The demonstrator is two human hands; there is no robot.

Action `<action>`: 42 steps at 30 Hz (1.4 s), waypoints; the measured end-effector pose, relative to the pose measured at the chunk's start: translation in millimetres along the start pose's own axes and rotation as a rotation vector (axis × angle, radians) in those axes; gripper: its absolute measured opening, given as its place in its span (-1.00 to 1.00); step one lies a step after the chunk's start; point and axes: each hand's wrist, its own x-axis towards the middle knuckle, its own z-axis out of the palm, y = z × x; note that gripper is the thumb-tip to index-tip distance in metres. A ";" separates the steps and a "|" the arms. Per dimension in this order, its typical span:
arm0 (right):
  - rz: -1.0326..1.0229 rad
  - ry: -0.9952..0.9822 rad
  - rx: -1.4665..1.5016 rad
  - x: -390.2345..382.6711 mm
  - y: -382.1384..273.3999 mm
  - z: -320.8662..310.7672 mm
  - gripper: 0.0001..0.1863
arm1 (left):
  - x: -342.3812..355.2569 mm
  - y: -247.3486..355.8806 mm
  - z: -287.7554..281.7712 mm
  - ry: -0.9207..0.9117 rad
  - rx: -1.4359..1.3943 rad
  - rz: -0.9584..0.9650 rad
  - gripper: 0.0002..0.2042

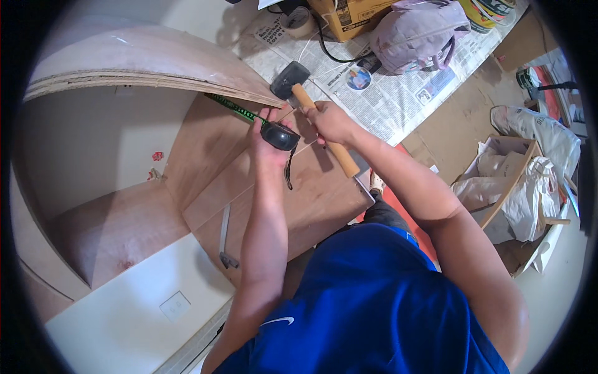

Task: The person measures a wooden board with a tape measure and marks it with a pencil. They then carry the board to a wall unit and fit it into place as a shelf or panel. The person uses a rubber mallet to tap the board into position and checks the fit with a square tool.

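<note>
A black tape measure [278, 136] rests in my left hand [266, 149], its fingers curled about the case and its wrist strap dangling. The green blade [232, 107] is drawn out toward the upper left, along the underside of the curved plywood edge [162, 81]. My right hand [331, 123] is closed round the wooden handle of a mallet [344, 161]. Its dark, rubber-looking head [291, 79] points up and away, near the plywood's tip. Both hands are over a brown wooden board surface [305, 193].
A metal square [225, 237] lies on the boards beside my left forearm. Newspaper [398, 106] covers a surface beyond, bearing a lilac backpack [414, 37], a cardboard box [352, 15] and a tape roll [298, 22]. At right stands a wooden crate [507, 187] with white bags.
</note>
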 end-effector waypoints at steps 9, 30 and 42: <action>0.009 -0.019 0.042 8.0 1.0 -3.7 -0.59 | -1.3 4.0 1.8 -0.016 -0.055 -0.033 -0.50; -0.679 -0.140 -0.068 -31.2 -74.4 153.7 -0.67 | -38.2 -11.0 -33.8 0.190 -0.177 0.123 -0.59; -0.303 -0.527 -0.142 258.3 -98.7 198.0 -0.82 | -117.6 30.4 -173.9 0.258 -0.223 0.248 -0.60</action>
